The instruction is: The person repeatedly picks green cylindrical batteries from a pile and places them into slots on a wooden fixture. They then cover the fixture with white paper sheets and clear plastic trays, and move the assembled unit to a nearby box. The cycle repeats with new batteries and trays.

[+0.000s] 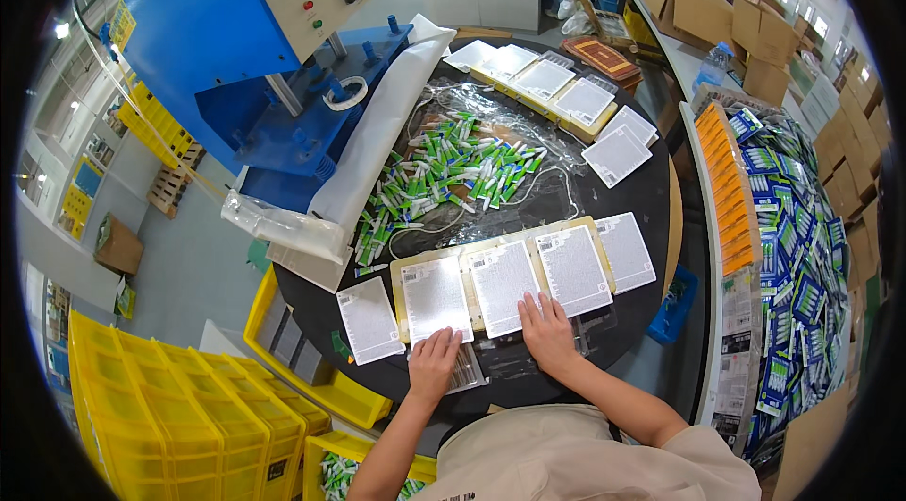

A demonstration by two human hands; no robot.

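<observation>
1. Nearest me, a yellow bin by the seated person's lap held green-and-white tubes.
2. The person's two hands were well apart, neither clamped on anything. The left hand lay with its fingertips on the lower edge of one white card; a clear plastic tray showed beside it. The right hand rested its outstretched fingers at the lower right corner of the middle card.
3. Those cards belonged to a row of five along a long cream tray on the black round table. Three lay on the tray, one at each end.
4. To the left, a shallow yellow box contained grey pieces, just beside tall yellow crates.
5. Under the table's right side sat a blue bin; its contents were too small to make out.
6. Beyond the row lay a loose pile of tubes, near the blue machine.
7. Farther over, a second cream tray carried more white cards.
8. Off to the right, sealed packs were heaped beside an orange slatted crate.
9. Farther back stood an open cardboard box.
</observation>
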